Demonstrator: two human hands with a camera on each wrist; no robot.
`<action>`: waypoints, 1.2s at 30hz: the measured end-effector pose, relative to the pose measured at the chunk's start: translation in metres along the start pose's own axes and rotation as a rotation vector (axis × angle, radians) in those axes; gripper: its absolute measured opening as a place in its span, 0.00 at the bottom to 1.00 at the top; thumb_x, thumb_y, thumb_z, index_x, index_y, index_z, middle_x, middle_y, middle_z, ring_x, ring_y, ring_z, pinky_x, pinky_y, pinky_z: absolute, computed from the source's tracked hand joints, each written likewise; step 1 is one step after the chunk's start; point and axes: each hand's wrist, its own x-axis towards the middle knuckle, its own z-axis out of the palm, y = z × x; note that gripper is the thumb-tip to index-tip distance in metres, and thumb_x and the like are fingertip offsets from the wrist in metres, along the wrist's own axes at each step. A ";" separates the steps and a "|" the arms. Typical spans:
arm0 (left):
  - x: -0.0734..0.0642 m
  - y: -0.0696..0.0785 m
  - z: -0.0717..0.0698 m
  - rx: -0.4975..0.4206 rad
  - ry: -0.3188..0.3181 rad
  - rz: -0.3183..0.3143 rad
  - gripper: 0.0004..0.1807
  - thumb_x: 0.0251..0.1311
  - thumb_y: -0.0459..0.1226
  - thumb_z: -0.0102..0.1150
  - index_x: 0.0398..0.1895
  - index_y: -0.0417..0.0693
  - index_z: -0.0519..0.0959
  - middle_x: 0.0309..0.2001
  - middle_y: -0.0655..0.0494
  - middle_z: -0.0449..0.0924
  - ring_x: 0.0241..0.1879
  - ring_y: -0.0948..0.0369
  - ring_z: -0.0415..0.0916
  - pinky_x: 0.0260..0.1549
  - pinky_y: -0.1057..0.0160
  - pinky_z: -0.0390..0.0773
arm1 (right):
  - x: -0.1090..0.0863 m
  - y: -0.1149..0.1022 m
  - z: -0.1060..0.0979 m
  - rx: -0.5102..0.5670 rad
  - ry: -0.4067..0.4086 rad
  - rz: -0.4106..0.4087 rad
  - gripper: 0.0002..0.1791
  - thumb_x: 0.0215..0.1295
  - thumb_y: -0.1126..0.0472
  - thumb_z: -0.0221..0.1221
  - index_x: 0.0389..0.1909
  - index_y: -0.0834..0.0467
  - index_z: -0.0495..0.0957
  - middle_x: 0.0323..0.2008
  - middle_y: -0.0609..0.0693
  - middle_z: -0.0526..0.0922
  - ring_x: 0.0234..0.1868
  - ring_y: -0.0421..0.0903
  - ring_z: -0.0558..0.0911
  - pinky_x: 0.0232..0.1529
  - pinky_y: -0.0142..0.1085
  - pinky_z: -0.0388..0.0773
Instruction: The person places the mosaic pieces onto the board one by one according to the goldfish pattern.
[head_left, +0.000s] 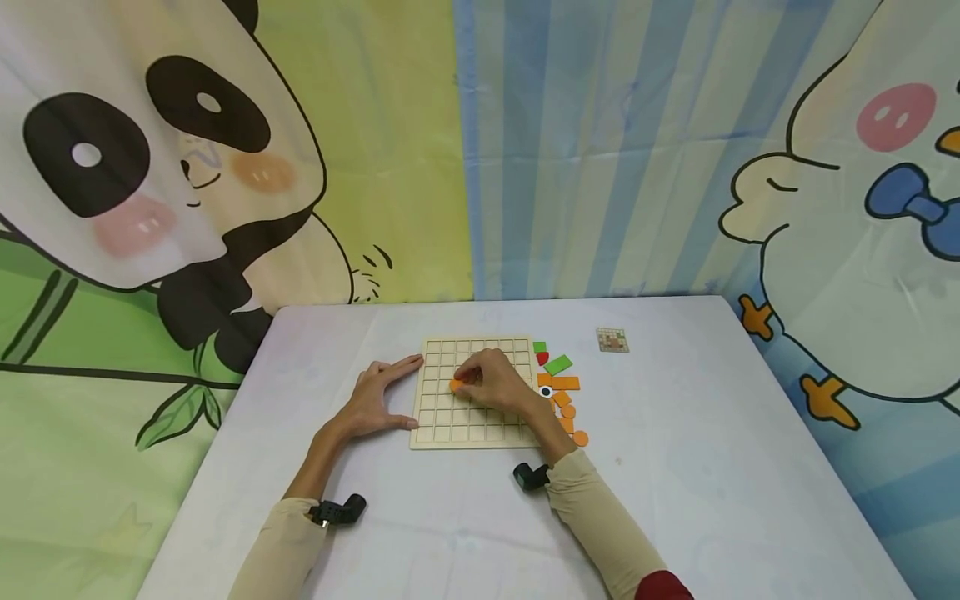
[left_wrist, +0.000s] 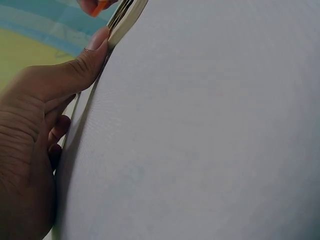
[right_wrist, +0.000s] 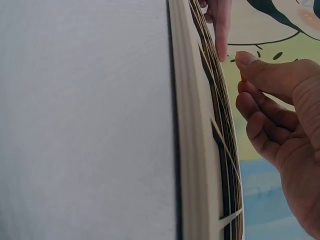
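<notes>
A square wooden grid board point(head_left: 442, 433) lies on the white table. Over its middle my right hand point(head_left: 491, 382) pinches a small orange piece point(head_left: 455, 385) between thumb and fingertips; only a sliver of that piece shows in the right wrist view. My left hand point(head_left: 372, 402) rests at the board's left edge, thumb and fingers spread apart and touching the side. In the left wrist view the left thumb point(left_wrist: 80, 70) lies against the board's rim. Part of the grid is hidden under the right hand and forearm.
Along the board's right side lie loose flat pieces: a green rectangle point(head_left: 558, 364), a red piece point(head_left: 542, 358), an orange rectangle point(head_left: 566, 383), an orange disc point(head_left: 581, 438) and a white round piece with a dark centre point(head_left: 546, 392). A small patterned card point(head_left: 612, 340) sits farther right.
</notes>
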 end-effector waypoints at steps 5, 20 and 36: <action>0.000 0.000 0.000 0.004 0.007 0.014 0.66 0.37 0.57 0.91 0.84 0.58 0.68 0.85 0.58 0.65 0.59 0.55 0.66 0.57 0.48 0.61 | 0.002 -0.003 0.002 0.029 -0.008 0.008 0.10 0.64 0.65 0.76 0.45 0.62 0.92 0.40 0.53 0.93 0.36 0.39 0.85 0.40 0.31 0.83; -0.001 -0.002 0.001 0.005 -0.002 -0.001 0.65 0.37 0.58 0.91 0.84 0.61 0.68 0.85 0.61 0.65 0.56 0.56 0.66 0.55 0.49 0.60 | 0.009 -0.008 0.013 0.045 -0.037 0.022 0.10 0.64 0.65 0.77 0.45 0.60 0.93 0.40 0.50 0.94 0.34 0.37 0.85 0.38 0.30 0.83; 0.000 -0.003 0.000 0.002 0.007 0.016 0.65 0.38 0.58 0.90 0.84 0.59 0.68 0.85 0.59 0.65 0.57 0.55 0.67 0.57 0.49 0.61 | 0.015 -0.010 0.019 0.084 -0.009 0.008 0.11 0.64 0.66 0.76 0.46 0.62 0.93 0.40 0.52 0.94 0.34 0.39 0.85 0.39 0.31 0.82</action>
